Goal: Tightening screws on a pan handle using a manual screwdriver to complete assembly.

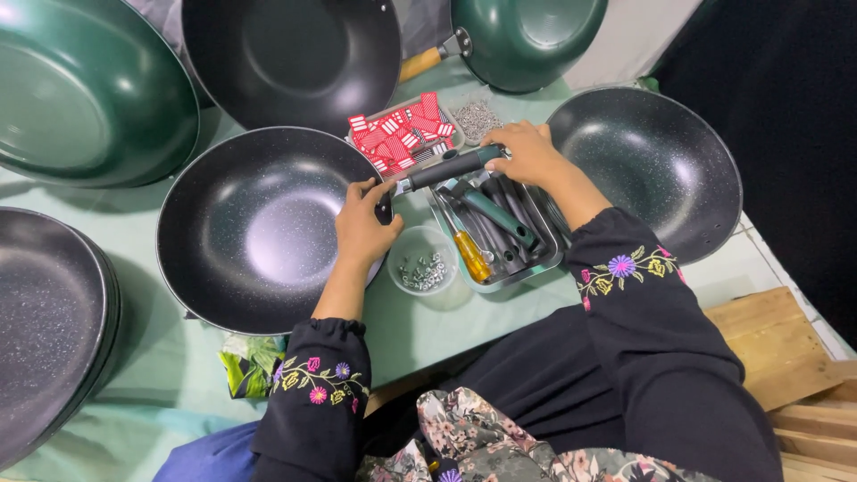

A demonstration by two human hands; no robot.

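Note:
A black speckled wok pan (259, 232) lies on the green table in front of me. My left hand (364, 228) grips its right rim where the handle meets it. My right hand (527, 153) is closed on the far end of a dark handle (451, 168) held against that rim. Below the handle, a metal tray (527, 259) holds more dark and green handles and a yellow-handled screwdriver (470, 255). A small clear bowl of screws (423, 265) sits just right of my left hand.
More pans ring the work area: green ones at the top left (80, 89) and top right (527, 36), black ones at the top centre (290, 54), right (647, 165) and left edge (45, 330). A tray of red-and-white packets (402, 132) lies behind the handle. Wooden planks (786, 366) are at the lower right.

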